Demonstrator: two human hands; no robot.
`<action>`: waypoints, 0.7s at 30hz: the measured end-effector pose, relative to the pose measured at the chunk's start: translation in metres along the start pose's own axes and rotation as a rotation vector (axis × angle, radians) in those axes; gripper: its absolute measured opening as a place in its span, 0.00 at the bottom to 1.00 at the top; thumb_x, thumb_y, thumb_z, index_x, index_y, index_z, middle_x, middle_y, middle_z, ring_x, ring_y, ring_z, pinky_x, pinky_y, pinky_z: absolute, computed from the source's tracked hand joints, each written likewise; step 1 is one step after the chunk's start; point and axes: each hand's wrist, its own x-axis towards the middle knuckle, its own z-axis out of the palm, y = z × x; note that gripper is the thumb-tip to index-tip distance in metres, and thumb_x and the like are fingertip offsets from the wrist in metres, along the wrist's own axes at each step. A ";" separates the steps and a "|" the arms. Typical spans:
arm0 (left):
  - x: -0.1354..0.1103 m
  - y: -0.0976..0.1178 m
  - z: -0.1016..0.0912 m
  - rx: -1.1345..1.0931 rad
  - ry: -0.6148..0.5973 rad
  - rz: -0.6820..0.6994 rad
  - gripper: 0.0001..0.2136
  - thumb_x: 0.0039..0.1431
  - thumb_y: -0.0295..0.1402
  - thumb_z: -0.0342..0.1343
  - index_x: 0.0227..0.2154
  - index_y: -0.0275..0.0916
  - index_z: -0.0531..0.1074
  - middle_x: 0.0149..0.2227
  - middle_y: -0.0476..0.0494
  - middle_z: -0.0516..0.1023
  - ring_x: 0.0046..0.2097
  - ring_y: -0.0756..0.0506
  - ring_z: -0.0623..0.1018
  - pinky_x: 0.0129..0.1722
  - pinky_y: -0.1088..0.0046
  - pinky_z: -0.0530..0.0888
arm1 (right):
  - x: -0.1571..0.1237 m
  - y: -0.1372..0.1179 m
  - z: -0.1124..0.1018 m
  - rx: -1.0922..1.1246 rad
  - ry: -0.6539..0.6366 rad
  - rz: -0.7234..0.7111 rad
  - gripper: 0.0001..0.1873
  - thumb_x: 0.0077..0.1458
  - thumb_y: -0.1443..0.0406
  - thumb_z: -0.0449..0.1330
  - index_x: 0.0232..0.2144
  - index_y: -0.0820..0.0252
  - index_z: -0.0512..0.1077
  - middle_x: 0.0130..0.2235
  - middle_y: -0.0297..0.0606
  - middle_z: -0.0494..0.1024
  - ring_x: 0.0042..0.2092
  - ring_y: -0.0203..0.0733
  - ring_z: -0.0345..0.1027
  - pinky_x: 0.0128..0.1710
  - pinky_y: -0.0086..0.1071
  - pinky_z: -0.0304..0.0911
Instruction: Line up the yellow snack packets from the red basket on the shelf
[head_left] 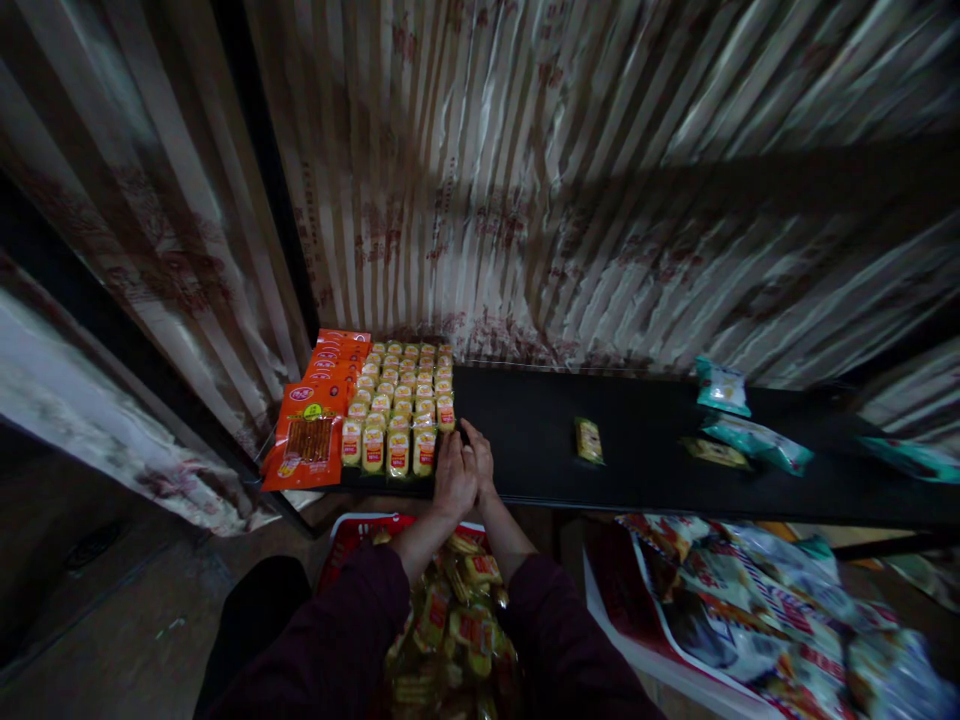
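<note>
Small yellow wrapped snack cakes (398, 452) stand in tight rows on the black shelf (517, 440), red labels facing me in front. At the front right corner of these rows, my left hand (454, 474) has its fingers closed and bent down against the shelf. My right hand (481, 462) presses alongside it, its fingers closed and touching the left hand. Whatever lies between or under the fingers is hidden. Below my forearms, a red basket (346, 540) holds many more of the wrapped cakes.
Orange snack packets (309, 435) overlap left of the rows. A single wrapped cake (589, 441) lies farther right, then teal packets (722, 387) and another yellow packet (716, 453). A white-rimmed box (630, 640) of bagged snacks stands below right. A striped curtain (525, 200) hangs behind.
</note>
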 end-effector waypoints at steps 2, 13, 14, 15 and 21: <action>-0.008 -0.001 0.000 0.001 -0.002 -0.012 0.22 0.61 0.33 0.42 0.56 0.30 0.65 0.61 0.30 0.64 0.65 0.39 0.60 0.66 0.57 0.54 | -0.009 -0.004 -0.004 0.011 -0.004 -0.003 0.26 0.51 0.68 0.46 0.51 0.63 0.71 0.52 0.45 0.75 0.54 0.45 0.66 0.56 0.42 0.61; -0.083 0.002 -0.020 -0.024 -0.117 0.060 0.21 0.61 0.33 0.41 0.54 0.39 0.67 0.58 0.38 0.69 0.65 0.40 0.61 0.66 0.60 0.57 | -0.096 -0.040 -0.029 0.042 -0.050 -0.036 0.18 0.61 0.58 0.57 0.51 0.59 0.67 0.52 0.42 0.70 0.48 0.43 0.69 0.47 0.43 0.68; -0.092 -0.001 -0.026 -0.022 -0.136 0.072 0.20 0.61 0.34 0.42 0.54 0.39 0.68 0.58 0.38 0.69 0.64 0.41 0.63 0.65 0.60 0.57 | -0.106 -0.041 -0.030 0.043 -0.053 -0.028 0.17 0.61 0.59 0.56 0.51 0.58 0.68 0.51 0.41 0.71 0.48 0.43 0.69 0.47 0.43 0.68; -0.101 -0.005 -0.032 -0.017 -0.155 0.086 0.20 0.61 0.33 0.42 0.53 0.38 0.68 0.58 0.38 0.69 0.62 0.41 0.65 0.65 0.61 0.58 | -0.117 -0.042 -0.030 0.047 -0.054 -0.022 0.16 0.62 0.60 0.54 0.50 0.56 0.69 0.51 0.41 0.72 0.48 0.43 0.69 0.49 0.42 0.68; -0.147 -0.039 -0.050 0.160 -0.271 0.112 0.20 0.62 0.34 0.39 0.52 0.36 0.69 0.57 0.36 0.70 0.61 0.43 0.66 0.64 0.60 0.60 | -0.170 -0.038 -0.024 0.087 -0.084 0.016 0.25 0.55 0.70 0.44 0.50 0.55 0.72 0.47 0.41 0.76 0.49 0.44 0.68 0.52 0.42 0.63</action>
